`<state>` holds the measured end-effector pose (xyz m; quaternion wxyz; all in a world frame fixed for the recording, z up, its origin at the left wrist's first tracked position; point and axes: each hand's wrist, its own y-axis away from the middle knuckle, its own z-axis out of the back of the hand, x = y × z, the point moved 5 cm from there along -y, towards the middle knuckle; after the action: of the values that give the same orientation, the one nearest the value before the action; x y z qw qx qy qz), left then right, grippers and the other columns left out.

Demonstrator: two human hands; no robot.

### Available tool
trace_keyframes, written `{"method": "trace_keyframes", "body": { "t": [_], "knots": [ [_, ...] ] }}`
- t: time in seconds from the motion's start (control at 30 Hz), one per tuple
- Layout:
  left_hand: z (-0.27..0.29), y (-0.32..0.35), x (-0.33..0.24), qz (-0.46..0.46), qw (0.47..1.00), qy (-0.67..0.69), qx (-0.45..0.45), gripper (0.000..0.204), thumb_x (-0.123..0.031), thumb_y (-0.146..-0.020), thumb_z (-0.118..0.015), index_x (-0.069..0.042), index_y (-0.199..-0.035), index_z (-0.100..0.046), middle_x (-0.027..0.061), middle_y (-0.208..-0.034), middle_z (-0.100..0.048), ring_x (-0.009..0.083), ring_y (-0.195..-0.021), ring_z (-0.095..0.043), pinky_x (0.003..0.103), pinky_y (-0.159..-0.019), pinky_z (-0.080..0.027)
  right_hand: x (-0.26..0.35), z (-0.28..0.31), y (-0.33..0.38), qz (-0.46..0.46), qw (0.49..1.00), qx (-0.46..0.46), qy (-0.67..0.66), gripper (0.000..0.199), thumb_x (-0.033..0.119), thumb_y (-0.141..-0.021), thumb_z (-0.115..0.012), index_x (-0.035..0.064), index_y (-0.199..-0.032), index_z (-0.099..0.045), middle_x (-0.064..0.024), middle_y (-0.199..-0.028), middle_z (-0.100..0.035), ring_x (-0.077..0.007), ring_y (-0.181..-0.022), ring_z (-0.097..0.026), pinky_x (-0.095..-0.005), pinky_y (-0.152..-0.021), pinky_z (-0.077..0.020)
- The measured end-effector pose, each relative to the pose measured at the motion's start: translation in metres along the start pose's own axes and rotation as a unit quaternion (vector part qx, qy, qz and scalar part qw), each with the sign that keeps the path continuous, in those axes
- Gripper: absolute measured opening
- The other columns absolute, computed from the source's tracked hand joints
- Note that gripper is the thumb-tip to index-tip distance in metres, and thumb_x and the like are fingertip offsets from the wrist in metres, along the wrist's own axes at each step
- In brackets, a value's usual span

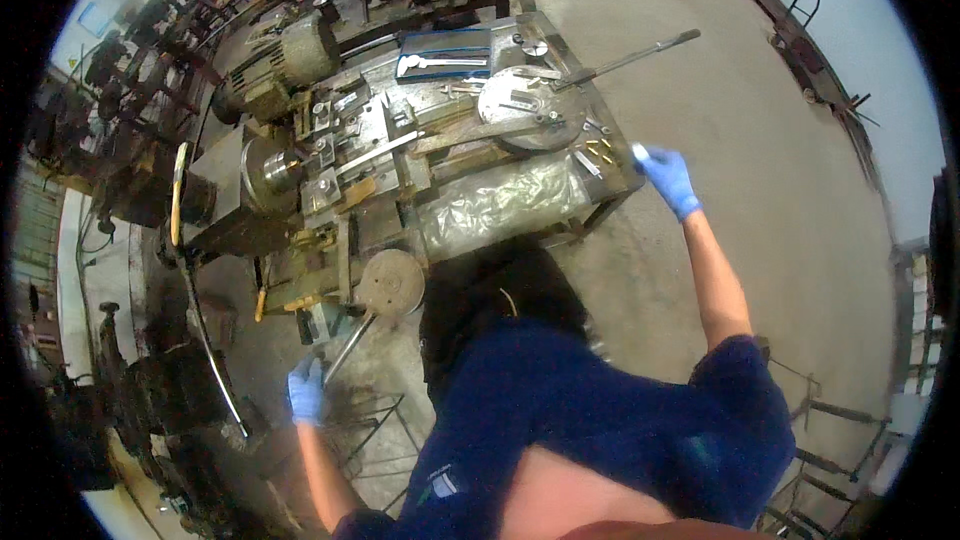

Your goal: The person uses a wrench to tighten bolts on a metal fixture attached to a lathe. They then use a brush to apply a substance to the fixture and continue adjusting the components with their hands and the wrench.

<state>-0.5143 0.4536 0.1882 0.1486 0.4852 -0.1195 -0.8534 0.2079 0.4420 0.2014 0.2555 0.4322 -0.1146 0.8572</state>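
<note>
While the right hand (670,180), gloved blue, is hovering just beside the tabletop (378,72) at its right edge, its fingers are pinching a small whitish piece (640,152). The left hand (307,395), also gloved, is hanging low at left near the outer end of a metal rod (350,348) that is running up to a round disc (390,282); can't tell if those fingers are gripping the rod or only sitting next to it.

Worn metal surface, crowded: crinkled clear plastic (505,208) is covering the near side, short brass-coloured pieces (600,151) are lying toward the right edge, a flat bar (475,135) is crossing a pale round plate (510,95), and a white caliper (445,62) is resting in a blue-edged case (445,40). A long lever (640,56) is jutting past the far right edge. Grey floor (770,180) is spreading right toward a pale wall (905,130); dark machinery (130,110) is filling the left.

Black fisheye rim is cutting off the corners. The dark-blue shirt (590,390) is hiding floor below. Left-side machinery is blurring into shadow; the whitish piece is showing too small to identify.
</note>
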Motion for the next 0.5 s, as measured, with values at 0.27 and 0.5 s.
{"method": "trace_keyframes", "body": {
  "t": [0.27,0.5],
  "knots": [
    [0.008,-0.013,0.029,0.041,0.998,-0.046,-0.006,0.023,-0.011,-0.081,-0.060,0.003,-0.099,-0.062,0.0094,-0.081,-0.064,0.0149,-0.066,-0.056,0.029,-0.061,-0.046,0.032,-0.036,-0.073,-0.042,0.988,0.094,0.114,0.052,0.049,-0.079,-0.059,0.0008,-0.096,-0.065,-0.0179,-0.086,-0.066,-0.0250,-0.079,-0.064,-0.0349,-0.077,-0.0471],
    [0.011,-0.010,0.025,0.085,0.995,0.022,-0.049,0.023,-0.007,-0.081,-0.061,0.003,-0.102,-0.060,0.0063,-0.080,-0.061,0.0124,-0.062,-0.053,0.026,-0.056,-0.045,-0.015,-0.087,-0.057,-0.094,0.973,0.190,0.096,0.051,0.051,-0.077,-0.060,0.0013,-0.085,-0.067,-0.0146,-0.077,-0.066,-0.0246,-0.071,-0.061,-0.0340,-0.074,-0.0468]
  ]
}}
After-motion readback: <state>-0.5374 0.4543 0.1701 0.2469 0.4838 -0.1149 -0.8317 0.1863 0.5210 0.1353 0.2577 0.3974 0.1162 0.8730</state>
